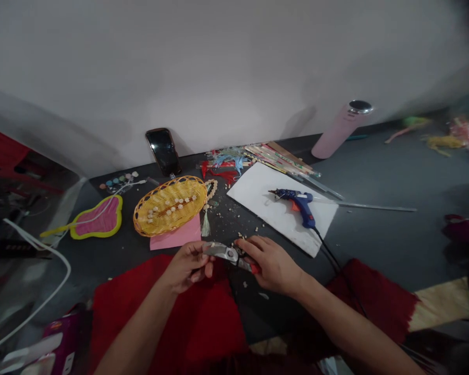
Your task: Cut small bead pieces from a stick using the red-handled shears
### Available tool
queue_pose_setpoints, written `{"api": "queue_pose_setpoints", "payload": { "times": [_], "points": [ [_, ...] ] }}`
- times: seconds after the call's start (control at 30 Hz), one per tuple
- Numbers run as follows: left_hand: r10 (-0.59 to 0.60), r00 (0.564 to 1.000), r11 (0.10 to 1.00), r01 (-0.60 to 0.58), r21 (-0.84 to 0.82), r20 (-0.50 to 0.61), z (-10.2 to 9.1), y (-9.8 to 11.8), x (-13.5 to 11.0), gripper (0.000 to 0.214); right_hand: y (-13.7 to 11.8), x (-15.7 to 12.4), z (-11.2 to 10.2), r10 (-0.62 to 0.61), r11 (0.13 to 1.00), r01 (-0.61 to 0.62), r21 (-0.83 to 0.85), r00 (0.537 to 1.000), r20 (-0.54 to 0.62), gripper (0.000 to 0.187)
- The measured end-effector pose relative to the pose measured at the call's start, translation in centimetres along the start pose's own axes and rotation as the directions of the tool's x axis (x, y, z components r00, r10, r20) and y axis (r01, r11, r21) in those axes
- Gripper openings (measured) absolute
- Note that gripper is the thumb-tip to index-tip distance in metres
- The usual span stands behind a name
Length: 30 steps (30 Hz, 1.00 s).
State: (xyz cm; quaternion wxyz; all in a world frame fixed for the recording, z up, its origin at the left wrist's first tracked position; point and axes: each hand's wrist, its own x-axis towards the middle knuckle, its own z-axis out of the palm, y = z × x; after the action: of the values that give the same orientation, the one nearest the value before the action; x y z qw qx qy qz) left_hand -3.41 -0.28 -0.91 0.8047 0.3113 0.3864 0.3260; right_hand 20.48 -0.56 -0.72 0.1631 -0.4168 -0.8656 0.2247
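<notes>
Basket already holds many small pale bits; more lie loose on the tabletop. Left hand fingers pinch the cutters at blade end, right hand closed round red handle. Glue gun lies untouched.

Dim, soft indoor light, blurred right edge, bowed fisheye corners, faint shadows.

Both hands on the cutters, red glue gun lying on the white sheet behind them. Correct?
Not quite. The glue gun is blue, not red, as the head view shows. The rest holds: the left hand and right hand are both on the cutters, and the gun lies on the white sheet behind them.
</notes>
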Motion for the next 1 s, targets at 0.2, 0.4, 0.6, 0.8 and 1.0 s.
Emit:
{"api": "queue_pose_setpoints", "payload": {
  "times": [0.2, 0.4, 0.6, 0.8, 1.0],
  "points": [
    [0.184, 0.954, 0.976, -0.149, 0.159, -0.236, 0.8, -0.8, 0.6, 0.02, 0.1, 0.2, 0.3, 0.058, 0.998, -0.058, -0.034, 0.998, -0.005, 0.061],
    [0.342, 0.877, 0.905, -0.209, 0.371, -0.338, 1.5, -0.8, 0.6, 0.015, 0.4, 0.3, 0.2, 0.073, 0.991, -0.072, -0.111, 0.997, 0.002, 0.064],
    [0.198, 0.947, 0.951, -0.123, 0.283, -0.252, 1.3, -0.1, 0.3, 0.018, 0.5, 0.3, -0.1, 0.034, 0.994, -0.03, -0.101, 0.999, 0.032, 0.066],
    [0.112, 0.968, 0.982, -0.073, 0.177, -0.223, 1.0, 0.0, 0.1, 0.023, 0.5, 0.3, -0.1, 0.008, 0.999, -0.006, -0.047, 0.999, 0.035, 0.055],
    [0.143, 0.962, 0.981, -0.107, 0.161, -0.232, 1.1, -0.4, 0.3, 0.021, -0.1, 0.2, 0.3, 0.045, 0.998, -0.045, -0.034, 0.999, -0.007, 0.048]
  ]
}}
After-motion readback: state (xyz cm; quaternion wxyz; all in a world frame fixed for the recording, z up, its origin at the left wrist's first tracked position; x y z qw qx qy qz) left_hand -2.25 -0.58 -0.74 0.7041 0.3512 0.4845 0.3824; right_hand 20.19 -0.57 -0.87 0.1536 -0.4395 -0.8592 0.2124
